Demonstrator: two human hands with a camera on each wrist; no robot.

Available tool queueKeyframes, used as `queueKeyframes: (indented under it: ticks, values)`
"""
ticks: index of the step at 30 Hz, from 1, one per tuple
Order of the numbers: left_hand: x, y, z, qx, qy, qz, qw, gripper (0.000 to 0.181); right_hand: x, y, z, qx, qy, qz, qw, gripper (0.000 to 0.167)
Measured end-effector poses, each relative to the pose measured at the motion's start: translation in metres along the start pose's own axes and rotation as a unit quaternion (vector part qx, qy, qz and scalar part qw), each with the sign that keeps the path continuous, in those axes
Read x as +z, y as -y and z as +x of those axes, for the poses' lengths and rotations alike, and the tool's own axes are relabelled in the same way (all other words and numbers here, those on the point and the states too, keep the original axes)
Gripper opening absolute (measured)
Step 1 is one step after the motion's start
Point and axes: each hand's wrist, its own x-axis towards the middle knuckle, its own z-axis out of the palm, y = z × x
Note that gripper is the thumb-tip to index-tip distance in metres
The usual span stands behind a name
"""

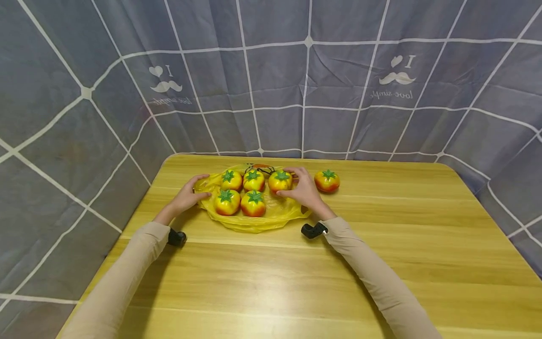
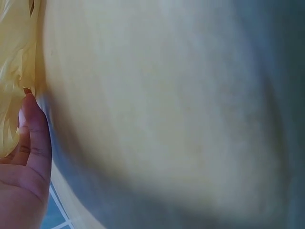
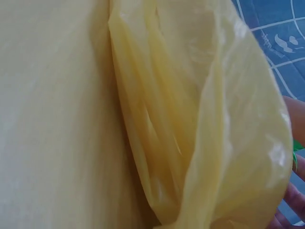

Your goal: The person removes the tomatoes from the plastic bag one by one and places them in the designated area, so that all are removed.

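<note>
A yellow plastic bag (image 1: 254, 226) lies spread on the table, with several red-yellow tomatoes with green tops, such as one at front left (image 1: 227, 202), on it. The left hand (image 1: 186, 195) pinches the bag's left edge; in the left wrist view its fingers and thumb (image 2: 28, 157) meet the yellow film (image 2: 14, 57). The right hand (image 1: 306, 190) grips the rightmost tomato on the bag (image 1: 280, 182), thumb in front and fingers behind. In the right wrist view the bag (image 3: 190, 119) hides most of that hand (image 3: 294, 191).
Another tomato (image 1: 327, 181) stands on the wooden table (image 1: 381, 235), right of the right hand. Dark and orange print shows at the bag's back edge. A grey curtain with white lines (image 1: 279, 84) surrounds the table's back and sides.
</note>
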Motion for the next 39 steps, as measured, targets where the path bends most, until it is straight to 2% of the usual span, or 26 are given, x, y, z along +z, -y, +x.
queueKeyframes:
  ticks: [17, 27, 39]
  values:
    - [-0.001, -0.005, 0.002, 0.007, 0.005, -0.003, 1.0, 0.063, -0.023, 0.003, -0.011, -0.007, -0.01, 0.015, 0.9998, 0.069]
    - [-0.001, -0.005, 0.0, 0.005, 0.006, 0.003, 1.0, 0.065, -0.037, -0.002, -0.024, -0.035, -0.029, -0.002, 0.999, 0.067]
    - [-0.004, -0.002, -0.001, 0.003, 0.012, 0.021, 0.9997, 0.066, -0.059, -0.007, -0.036, -0.031, -0.044, 0.017, 0.9984, 0.066]
